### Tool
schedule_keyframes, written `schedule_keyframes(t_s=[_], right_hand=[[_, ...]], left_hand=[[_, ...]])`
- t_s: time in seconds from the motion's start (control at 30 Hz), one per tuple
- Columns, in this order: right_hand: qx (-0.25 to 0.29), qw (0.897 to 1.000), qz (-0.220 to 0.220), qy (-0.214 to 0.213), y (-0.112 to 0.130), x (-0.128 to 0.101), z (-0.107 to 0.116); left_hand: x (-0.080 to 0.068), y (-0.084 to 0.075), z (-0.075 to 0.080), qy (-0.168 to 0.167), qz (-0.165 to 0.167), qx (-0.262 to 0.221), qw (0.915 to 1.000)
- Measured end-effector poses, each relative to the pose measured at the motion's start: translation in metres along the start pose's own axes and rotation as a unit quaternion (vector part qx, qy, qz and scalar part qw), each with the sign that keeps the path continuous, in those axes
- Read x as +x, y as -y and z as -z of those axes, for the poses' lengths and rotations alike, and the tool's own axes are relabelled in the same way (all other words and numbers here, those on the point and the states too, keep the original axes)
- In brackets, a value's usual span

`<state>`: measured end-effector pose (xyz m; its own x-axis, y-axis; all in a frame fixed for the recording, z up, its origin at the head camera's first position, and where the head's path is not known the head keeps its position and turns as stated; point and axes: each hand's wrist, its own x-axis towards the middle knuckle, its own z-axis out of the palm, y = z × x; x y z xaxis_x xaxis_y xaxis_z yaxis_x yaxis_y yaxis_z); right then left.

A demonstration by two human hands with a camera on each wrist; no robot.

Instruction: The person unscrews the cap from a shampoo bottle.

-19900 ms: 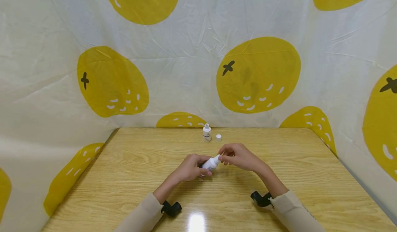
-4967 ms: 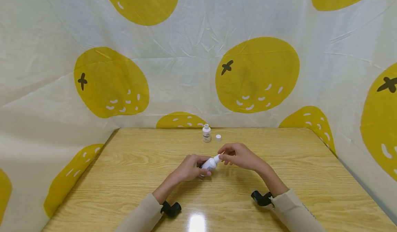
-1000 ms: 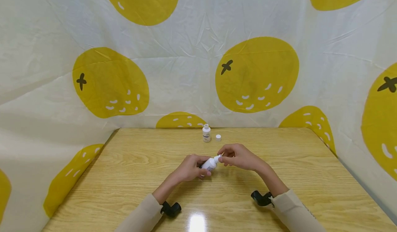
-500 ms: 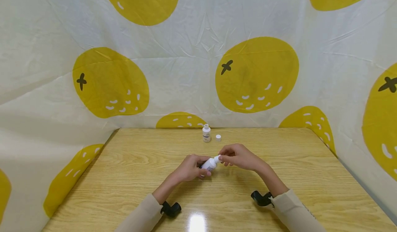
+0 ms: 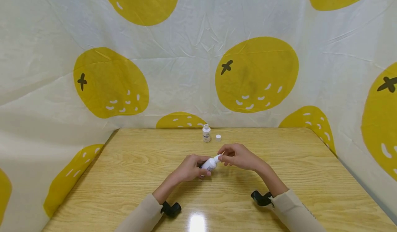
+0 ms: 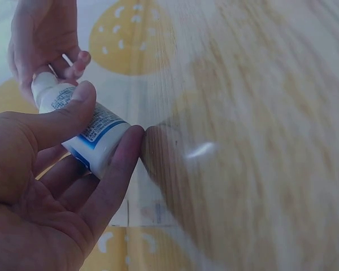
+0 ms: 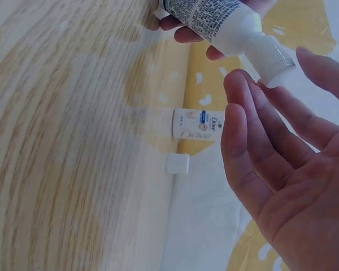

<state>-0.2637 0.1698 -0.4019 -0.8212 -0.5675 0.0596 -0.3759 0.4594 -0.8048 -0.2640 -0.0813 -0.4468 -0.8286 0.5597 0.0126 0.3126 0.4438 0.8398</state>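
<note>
Above the middle of the wooden surface (image 5: 130,170), the left hand (image 5: 190,168) grips a small white bottle (image 5: 211,163) with a blue-banded label, thumb on top and fingers curled beneath, the bottle tilted with its neck toward the right hand (image 5: 238,157). The right hand meets that neck: in the right wrist view its fingers (image 7: 254,124) lie nearly straight beside the bottle's open mouth, with the thumb on the other side, and whether they pinch anything there cannot be told. Near the far edge of the surface stands a second small bottle (image 5: 206,133), labelled Dove and uncapped, with a loose white cap (image 5: 218,137) just beside it.
</note>
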Motion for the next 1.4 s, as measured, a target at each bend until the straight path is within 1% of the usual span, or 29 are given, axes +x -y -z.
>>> schedule_keyframes(t_s=[0.1,0.27,0.43,0.8,1.1,1.4], right_hand=[[-0.001,1.0,-0.009,-0.003,0.0001,0.0004,0.0004],[-0.009,1.0,-0.009,0.008,-0.0014,0.001,0.0011],[0.001,1.0,-0.006,0.013,-0.0022,0.0007,0.0005],[0.003,0.999,0.023,0.022,-0.0031,-0.0001,0.0015],[0.002,1.0,-0.007,0.012,-0.0024,-0.0001,0.0014],[0.011,1.0,0.005,0.026,-0.003,0.0006,0.0012]], left_hand=[[0.0007,0.0,-0.0002,0.0,0.002,0.002,1.0],[0.0013,0.0001,-0.0005,-0.001,0.001,0.003,1.0],[0.0011,0.0003,-0.0006,-0.001,0.002,-0.003,1.0],[0.0008,0.0008,-0.0005,0.0,0.007,-0.006,1.0],[0.0014,0.0003,-0.0011,-0.002,0.006,0.001,1.0],[0.0002,-0.0007,-0.0003,-0.004,0.006,0.001,1.0]])
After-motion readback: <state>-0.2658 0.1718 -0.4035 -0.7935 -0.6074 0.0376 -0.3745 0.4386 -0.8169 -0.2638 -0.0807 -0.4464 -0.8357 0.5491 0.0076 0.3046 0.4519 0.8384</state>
